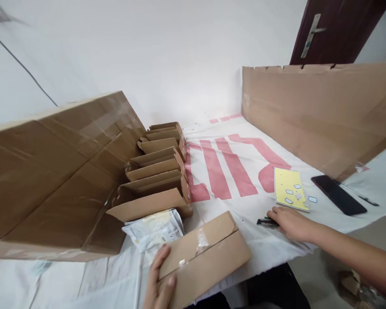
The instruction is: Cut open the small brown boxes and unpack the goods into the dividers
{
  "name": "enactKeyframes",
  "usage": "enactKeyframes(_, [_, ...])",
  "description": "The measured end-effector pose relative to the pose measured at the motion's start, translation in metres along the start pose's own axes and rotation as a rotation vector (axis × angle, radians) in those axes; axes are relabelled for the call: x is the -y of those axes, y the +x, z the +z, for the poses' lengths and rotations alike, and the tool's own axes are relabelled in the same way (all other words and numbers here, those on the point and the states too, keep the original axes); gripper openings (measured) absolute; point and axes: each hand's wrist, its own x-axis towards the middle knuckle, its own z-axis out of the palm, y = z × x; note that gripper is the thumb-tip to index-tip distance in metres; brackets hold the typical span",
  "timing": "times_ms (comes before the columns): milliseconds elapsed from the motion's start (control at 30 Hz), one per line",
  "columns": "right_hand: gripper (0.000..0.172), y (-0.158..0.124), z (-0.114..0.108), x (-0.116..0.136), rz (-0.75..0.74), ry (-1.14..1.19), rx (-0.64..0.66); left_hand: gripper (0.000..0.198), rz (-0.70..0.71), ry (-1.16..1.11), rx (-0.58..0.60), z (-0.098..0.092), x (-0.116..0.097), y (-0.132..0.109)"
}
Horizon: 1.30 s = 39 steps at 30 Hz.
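Note:
My left hand point(157, 277) grips the near left end of a small closed cardboard box point(209, 257), thumb on top. The box lies tilted at the front edge of the cloth-covered table, with a strip of clear tape across its flap seam. To the right, my right hand point(292, 224) is closed around a black box cutter point(265, 222) low over the cloth; most of its handle is hidden by the fingers. Just beyond that hand lies a yellow card point(289, 188) with small drawn shapes. Beside the box is a plastic-wrapped packet point(159, 229).
A row of several open cardboard boxes point(151, 201) stands at the left, against a large taped carton point(67, 171). A cardboard panel point(318, 111) rises on the right. A black phone point(339, 195) and a thin pen-like stick point(357, 193) lie near the right edge.

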Motion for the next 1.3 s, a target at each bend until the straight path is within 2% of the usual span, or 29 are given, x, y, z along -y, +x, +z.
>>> enactKeyframes(67, [0.033,0.003,-0.008,-0.007,0.023,0.053,-0.057,0.053,-0.039,-0.152,0.081,0.027,-0.017,-0.001])
enactKeyframes(167, [0.039,0.008,-0.033,-0.008,-0.015,0.077,-0.258,0.067,-0.052,-0.309,0.176,0.045,-0.027,0.003])
enactKeyframes(267, [0.039,0.011,-0.069,0.015,-0.221,0.039,-0.506,0.076,-0.04,-0.428,0.22,0.048,-0.024,0.008])
enactKeyframes(333, [0.037,0.012,-0.091,0.044,-0.401,0.01,-0.582,0.076,-0.022,-0.499,0.233,0.049,-0.019,0.011])
enactKeyframes(433, [0.036,0.017,-0.11,0.094,-0.626,-0.073,-0.496,0.078,-0.009,-0.566,0.264,0.05,-0.012,0.015])
enactKeyframes(533, [0.038,0.025,-0.114,0.134,-0.713,-0.159,-0.428,0.081,-0.009,-0.575,0.323,0.05,-0.008,0.019])
enactKeyframes(633, [0.04,0.031,-0.115,0.157,-0.748,-0.238,-0.4,0.083,0.001,-0.551,0.371,0.046,-0.007,0.021])
enactKeyframes(733, [0.036,0.03,-0.118,0.169,-0.723,-0.321,-0.35,0.08,0.019,-0.532,0.394,0.041,-0.009,0.021])
enactKeyframes(867, [0.027,0.025,-0.127,0.173,-0.698,-0.455,-0.279,0.078,0.016,-0.502,0.414,0.037,-0.012,0.02])
enactKeyframes(1000, [0.019,0.019,-0.139,0.166,-0.699,-0.539,-0.217,0.076,0.015,-0.479,0.397,0.037,-0.013,0.022])
enactKeyframes(1167, [0.018,0.009,-0.148,0.144,-0.633,-0.576,-0.166,0.074,0.02,-0.427,0.338,0.039,-0.015,0.022])
enactKeyframes(1300, [0.02,-0.001,-0.145,0.117,-0.584,-0.575,-0.167,0.072,-0.016,-0.398,0.309,0.036,-0.023,0.02])
